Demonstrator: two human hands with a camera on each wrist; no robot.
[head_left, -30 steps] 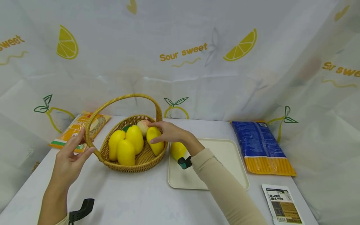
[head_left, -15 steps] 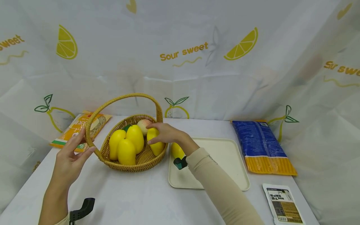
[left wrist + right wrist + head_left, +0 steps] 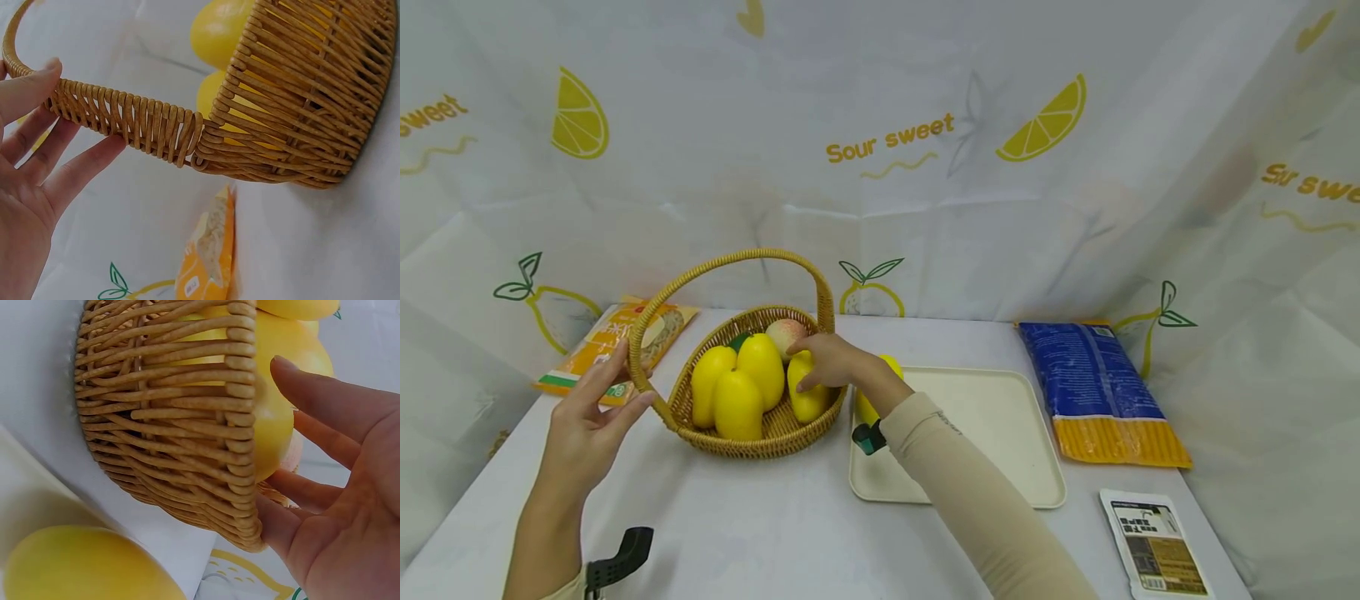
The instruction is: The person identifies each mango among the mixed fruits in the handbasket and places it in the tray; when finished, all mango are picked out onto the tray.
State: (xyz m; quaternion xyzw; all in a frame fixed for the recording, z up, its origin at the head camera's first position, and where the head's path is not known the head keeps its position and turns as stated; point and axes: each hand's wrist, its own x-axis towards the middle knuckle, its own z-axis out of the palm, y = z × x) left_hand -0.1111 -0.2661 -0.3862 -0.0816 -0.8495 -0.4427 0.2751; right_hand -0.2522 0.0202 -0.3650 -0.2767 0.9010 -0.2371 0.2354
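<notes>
A wicker basket (image 3: 752,448) with a tall arched handle (image 3: 134,115) holds several yellow mangoes (image 3: 737,407), a peach (image 3: 786,333) and a dark green item (image 3: 739,341) mostly hidden behind them. My left hand (image 3: 583,425) holds the left side of the handle, thumb on one face and fingers on the other. Inside the basket's right side, my right hand (image 3: 837,364) grips a mango (image 3: 275,425), its thumb and fingers spread round the fruit. Another mango (image 3: 87,569) lies on the cream tray (image 3: 977,442), partly hidden by my right wrist in the head view.
An orange food packet (image 3: 587,354) lies behind my left hand. To the right of the tray are a blue and orange bag (image 3: 1101,392) and a small white and brown pouch (image 3: 1157,542). A white printed curtain (image 3: 880,208) hangs behind the white table.
My right hand has shifted slightly left and down, and the mango in it has moved a little left within the basket. My left hand stays on the handle.
</notes>
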